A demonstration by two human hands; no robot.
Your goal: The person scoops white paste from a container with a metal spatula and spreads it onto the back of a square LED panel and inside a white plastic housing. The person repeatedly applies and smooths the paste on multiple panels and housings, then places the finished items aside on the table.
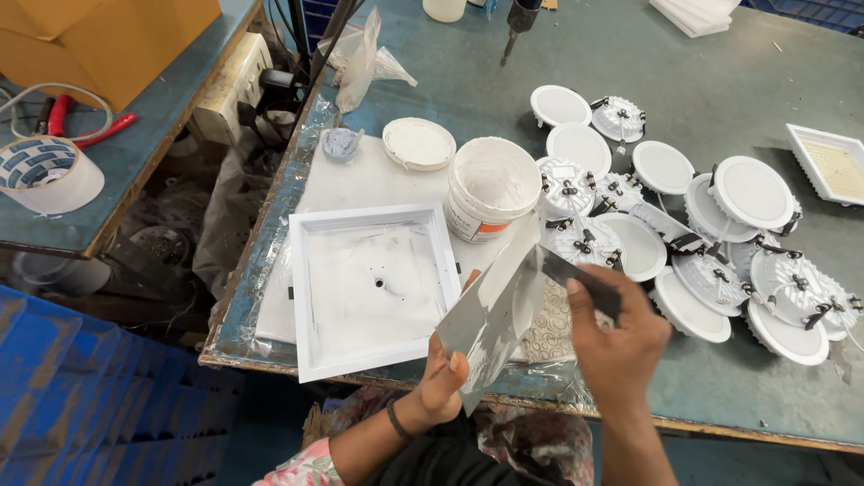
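Observation:
My left hand (444, 382) grips a thin grey square plate (490, 310), smeared with white paste, held tilted on edge over the table's near side. My right hand (615, 337) holds a flat metal scraper blade (576, 274) whose end rests against the plate's smeared face. Left of the hands lies a white square light housing (310, 297) with a small hole in its floor and paste streaks inside. Just behind the plate stands an open white tub (490, 189) of white paste.
A round white lid (418, 142) lies behind the housing. Several round white downlights (697, 216) are piled on the right. A square LED panel (832, 164) sits at the far right. A tape roll (45, 173), pliers and a cardboard box are on the left bench.

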